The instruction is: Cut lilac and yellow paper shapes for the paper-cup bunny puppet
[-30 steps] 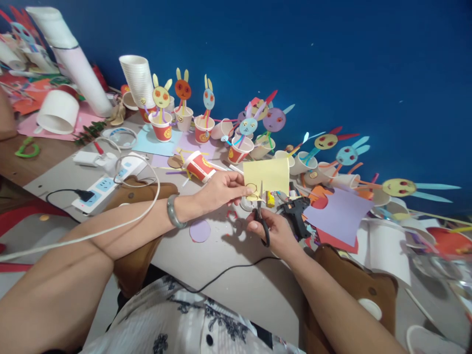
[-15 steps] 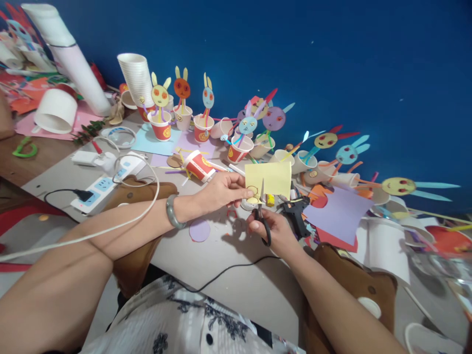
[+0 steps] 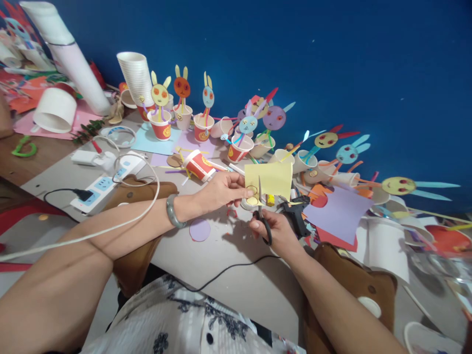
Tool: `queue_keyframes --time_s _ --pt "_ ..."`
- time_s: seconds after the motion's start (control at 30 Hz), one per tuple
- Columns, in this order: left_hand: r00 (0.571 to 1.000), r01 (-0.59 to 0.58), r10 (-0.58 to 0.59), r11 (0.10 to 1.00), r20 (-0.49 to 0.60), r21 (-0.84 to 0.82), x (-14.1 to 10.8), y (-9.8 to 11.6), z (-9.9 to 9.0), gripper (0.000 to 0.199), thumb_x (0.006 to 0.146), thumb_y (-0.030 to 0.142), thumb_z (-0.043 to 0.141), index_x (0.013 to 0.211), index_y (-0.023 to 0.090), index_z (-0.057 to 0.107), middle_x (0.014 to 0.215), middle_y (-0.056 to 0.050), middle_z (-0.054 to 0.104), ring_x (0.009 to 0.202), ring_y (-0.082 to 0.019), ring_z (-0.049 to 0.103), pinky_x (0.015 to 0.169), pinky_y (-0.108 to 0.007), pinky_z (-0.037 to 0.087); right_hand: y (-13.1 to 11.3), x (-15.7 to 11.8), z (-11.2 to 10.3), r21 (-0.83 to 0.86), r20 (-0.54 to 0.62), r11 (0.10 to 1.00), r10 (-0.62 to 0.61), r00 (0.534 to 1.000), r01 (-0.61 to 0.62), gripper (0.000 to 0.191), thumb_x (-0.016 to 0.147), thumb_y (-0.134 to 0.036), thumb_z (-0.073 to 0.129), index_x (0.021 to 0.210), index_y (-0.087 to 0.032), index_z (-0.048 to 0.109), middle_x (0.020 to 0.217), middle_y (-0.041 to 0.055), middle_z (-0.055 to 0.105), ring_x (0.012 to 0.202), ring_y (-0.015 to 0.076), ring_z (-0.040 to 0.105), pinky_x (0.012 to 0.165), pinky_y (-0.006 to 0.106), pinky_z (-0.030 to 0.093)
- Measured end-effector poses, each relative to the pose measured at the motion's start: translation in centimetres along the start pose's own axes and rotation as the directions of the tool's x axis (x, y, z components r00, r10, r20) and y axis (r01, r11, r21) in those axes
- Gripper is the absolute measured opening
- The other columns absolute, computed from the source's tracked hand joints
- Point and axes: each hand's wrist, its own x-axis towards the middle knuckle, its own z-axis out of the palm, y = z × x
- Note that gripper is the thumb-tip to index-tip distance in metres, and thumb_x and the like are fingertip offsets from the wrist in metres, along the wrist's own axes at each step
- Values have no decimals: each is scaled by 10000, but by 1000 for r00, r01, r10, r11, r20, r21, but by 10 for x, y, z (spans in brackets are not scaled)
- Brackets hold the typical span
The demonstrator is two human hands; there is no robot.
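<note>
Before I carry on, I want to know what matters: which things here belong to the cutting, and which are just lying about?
In the cutting:
- yellow paper, held in the left hand
- scissors, in the right hand

Lying about, it seems:
- purple disc
- glue gun
- tipped red cup
- purple sheet

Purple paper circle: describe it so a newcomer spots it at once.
Find the grey table, then the bracelet behind the left hand. Just right of it, a flat purple paper circle lies on the tabletop. Unlike the angular purple sheet and the purple rabbit head, it is plain and round.
</note>
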Motion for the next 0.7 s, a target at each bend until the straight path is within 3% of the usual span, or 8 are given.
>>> queue_keyframes --time_s 0.37,0.7 --pt "999 39 -38 999 31 -36 -1 0 2 234 819 321 714 753 140 582 566 46 552 467 -56 515 421 -171 334 -4 2 0 -32 -42 999 -16 999 15 544 748 -664 689 538 -183 545 505 -2 539 531 129 455 559 278 338" --pt "997 14 -18 998 79 55 -1 -4 0 305 842 398 696 716 147 578 509 42 549 432 -58 500 420 -173 347 0 2 3 46 -14 999 8 1000 -8 536 684 -689 741 630 -191 552 543 -12 524 548 135 449 551 275 345"
